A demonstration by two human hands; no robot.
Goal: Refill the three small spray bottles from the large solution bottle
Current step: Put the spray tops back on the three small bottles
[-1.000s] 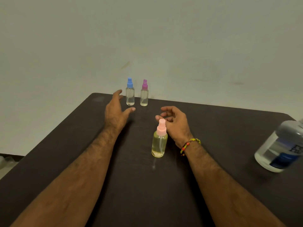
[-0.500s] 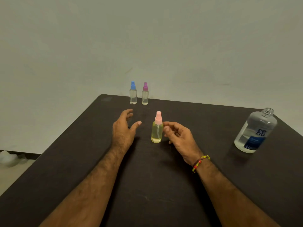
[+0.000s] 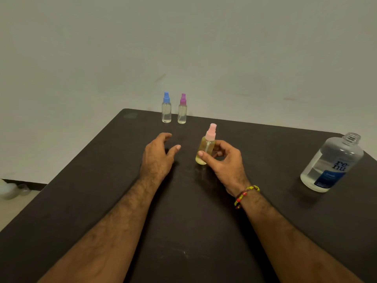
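Now the right hand (image 3: 224, 160) grips the pink-capped spray bottle (image 3: 206, 149); the left hand (image 3: 158, 157) hovers empty at nine o'clock. Unscrewing its cap likely comes next, before pouring from the large solution bottle (image 3: 332, 164).

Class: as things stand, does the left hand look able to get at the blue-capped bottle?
Probably yes. The left hand is open and empty, and bare table lies between it and the blue-capped bottle; nothing blocks the way.

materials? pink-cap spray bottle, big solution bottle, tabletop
Pink-cap spray bottle: likely clear plastic, yellowish liquid and dip tube show through; matte cap.
Big solution bottle: clear glossy plastic, highlights, printed label.
Tabletop: dark matte, scuffed; material unclear.
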